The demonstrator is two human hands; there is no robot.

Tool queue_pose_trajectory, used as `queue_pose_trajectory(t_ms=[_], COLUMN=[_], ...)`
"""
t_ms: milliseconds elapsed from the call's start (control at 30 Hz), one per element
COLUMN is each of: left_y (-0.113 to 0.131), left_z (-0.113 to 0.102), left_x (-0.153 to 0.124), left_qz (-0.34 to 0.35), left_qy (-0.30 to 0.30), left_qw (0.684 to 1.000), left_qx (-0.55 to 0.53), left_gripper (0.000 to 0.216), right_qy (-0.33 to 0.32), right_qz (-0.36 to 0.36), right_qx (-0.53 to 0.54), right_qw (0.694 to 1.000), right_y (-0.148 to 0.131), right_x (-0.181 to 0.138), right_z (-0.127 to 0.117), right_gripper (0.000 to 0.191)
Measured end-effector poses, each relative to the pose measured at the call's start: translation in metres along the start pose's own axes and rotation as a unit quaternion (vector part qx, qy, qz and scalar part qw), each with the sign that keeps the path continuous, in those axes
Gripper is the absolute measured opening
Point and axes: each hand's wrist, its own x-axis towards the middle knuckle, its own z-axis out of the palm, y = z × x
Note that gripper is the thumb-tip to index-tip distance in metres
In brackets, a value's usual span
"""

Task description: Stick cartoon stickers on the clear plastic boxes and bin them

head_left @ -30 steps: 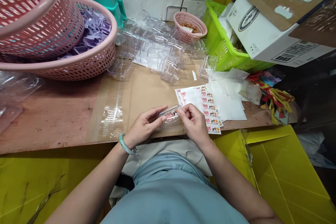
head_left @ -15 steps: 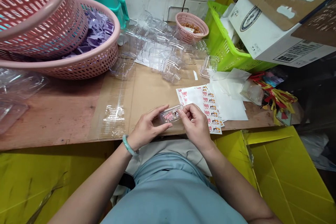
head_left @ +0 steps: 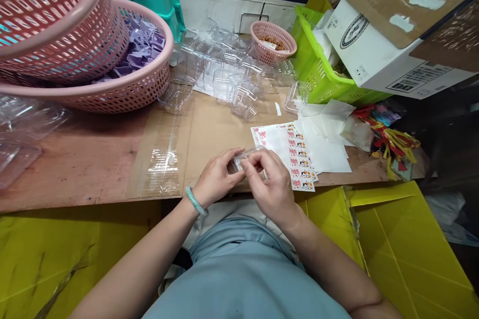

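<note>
A small clear plastic box [head_left: 237,161] is held low over the front edge of the cardboard-covered bench. My left hand [head_left: 217,173] grips its left end between thumb and fingers, a green bangle on the wrist. Over the box's right part my right hand [head_left: 272,182] is closed, thumb and index finger drawn together on its face. These fingers hide most of the box, including the printed cat sticker seen on it earlier. Just right of my right hand lie sticker sheets [head_left: 275,139] with rows of pink lettering and cats.
Clear plastic boxes [head_left: 228,82] are heaped behind my hands, beside a small pink basket [head_left: 272,56] of brown pieces. A large pink basket [head_left: 149,77] with purple parts stands left. A green crate [head_left: 320,79] and white backing papers [head_left: 331,154] are at right.
My right thumb and index finger have slid left across the box's face, covering the sticker. My left hand has shifted slightly right and still holds the box.
</note>
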Motion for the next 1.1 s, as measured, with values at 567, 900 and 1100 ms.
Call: queue_pose_trajectory(t_ms=[567,900,1100], left_y=[0.043,0.042,0.019], left_z=[-0.017,-0.021,-0.026], left_x=[-0.010,-0.012,-0.002], left_qz=[0.009,0.054,0.084], left_qy=[0.094,0.107,0.194], left_qw=[0.965,0.981,0.977], left_qx=[-0.244,-0.152,-0.003], left_gripper=[0.018,0.016,0.029], right_qy=[0.032,-0.012,-0.063], right_qz=[0.251,0.068,0.156], right_qx=[0.399,0.156,0.213], right_qw=[0.881,0.985,0.962], right_y=[0.009,0.029,0.043], right_x=[0.003,0.029,0.039], right_z=[-0.008,-0.042,-0.035], right_gripper=[0.028,0.031,0.024])
